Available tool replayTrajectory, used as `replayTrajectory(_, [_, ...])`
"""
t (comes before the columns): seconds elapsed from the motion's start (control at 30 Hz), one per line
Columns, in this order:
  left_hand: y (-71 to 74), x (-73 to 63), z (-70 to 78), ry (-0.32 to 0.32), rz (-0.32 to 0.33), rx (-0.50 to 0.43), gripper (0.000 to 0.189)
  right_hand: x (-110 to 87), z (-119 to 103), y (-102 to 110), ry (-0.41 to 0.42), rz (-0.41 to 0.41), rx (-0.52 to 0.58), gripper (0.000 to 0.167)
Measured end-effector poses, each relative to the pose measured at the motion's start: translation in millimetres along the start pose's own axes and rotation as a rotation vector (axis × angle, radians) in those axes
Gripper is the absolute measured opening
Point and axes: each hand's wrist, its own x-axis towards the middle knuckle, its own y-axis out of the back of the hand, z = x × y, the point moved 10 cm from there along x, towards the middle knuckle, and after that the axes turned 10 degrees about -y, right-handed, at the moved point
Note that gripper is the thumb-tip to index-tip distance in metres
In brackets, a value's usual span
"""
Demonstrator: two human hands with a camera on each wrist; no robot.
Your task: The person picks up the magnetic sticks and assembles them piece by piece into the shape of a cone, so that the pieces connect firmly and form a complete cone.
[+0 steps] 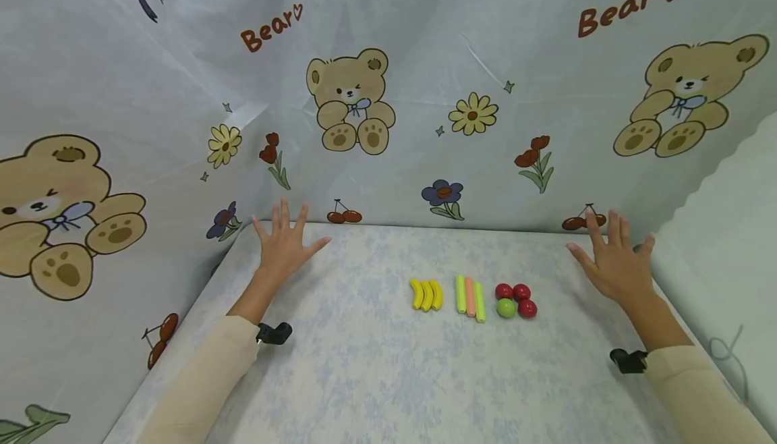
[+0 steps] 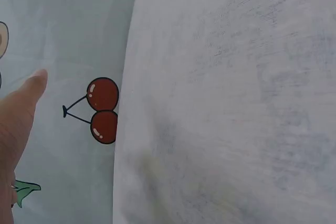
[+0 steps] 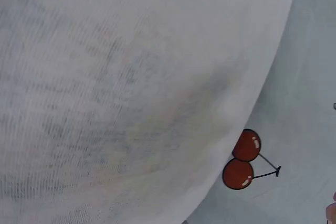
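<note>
My left hand (image 1: 284,247) is spread with straight fingers over the far left part of the table and holds nothing. Over the far right part, my right hand (image 1: 620,267) is likewise spread and holds nothing. Between the hands, apart from both, lie three yellow toy bananas (image 1: 427,295) side by side. Three short sticks, two yellow-green and one salmon-pink (image 1: 470,297), lie to their right. Nearest the right hand is a cluster of three red balls (image 1: 521,291) and one green ball (image 1: 506,308). In the left wrist view, one finger (image 2: 23,103) shows at the left edge.
A pale blue-patterned cloth covers the table (image 1: 364,376). Behind and to the left hangs a grey curtain (image 1: 419,46) printed with bears and flowers, meeting the table's back edge. A white surface (image 1: 728,248) and a thin cable (image 1: 731,356) are at the right.
</note>
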Motion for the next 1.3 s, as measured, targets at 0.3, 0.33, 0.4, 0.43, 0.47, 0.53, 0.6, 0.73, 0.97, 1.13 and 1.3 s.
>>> replayTrajectory(0.3, [3.8,-15.5,29.0,-0.043,0.032,-0.065,0.087,-31.5,-24,1,0.060,-0.074,0.137,0.083])
replayTrajectory(0.33, [4.2,-17.1,33.9,-0.048,0.041,-0.077,0.085,-35.3,-26,1,0.067,-0.075,0.143,0.083])
replayTrajectory(0.4, [5.6,-20.1,43.7,-0.059,0.061,-0.099,0.082,-41.2,-30,0,0.075,-0.083,0.156,0.082])
replayTrajectory(0.43, [6.4,-21.1,48.4,-0.067,0.070,-0.104,0.080,-44.0,-32,0,0.077,-0.089,0.168,0.082])
replayTrajectory(0.47, [7.4,-22.1,53.3,-0.078,0.083,-0.111,0.078,-46.4,-34,0,0.077,-0.099,0.184,0.081])
replayTrajectory(0.53, [7.2,-24.4,62.9,-0.101,0.099,-0.115,0.073,-51.5,-37,0,0.075,-0.127,0.222,0.081])
replayTrajectory(0.6, [6.0,-27.9,72.4,-0.118,0.106,-0.123,0.067,-56.3,-40,-1,0.069,-0.150,0.248,0.081])
replayTrajectory(0.73, [-0.8,-37.6,89.6,-0.116,0.089,-0.200,0.056,-66.1,-49,0,0.073,-0.151,0.258,0.079])
replayTrajectory(0.97, [-20.9,-50.2,124.5,-0.101,0.007,-0.366,0.050,-81.8,-61,4,0.088,-0.132,0.304,0.062])
replayTrajectory(1.13, [-31.9,-49.1,148.8,-0.127,-0.036,-0.427,0.048,-85.5,-65,-3,0.060,-0.177,0.382,0.044])
replayTrajectory(1.3, [-40.9,-45.3,169.6,-0.161,-0.082,-0.462,0.045,-85.9,-74,-18,0.010,-0.238,0.408,0.034])
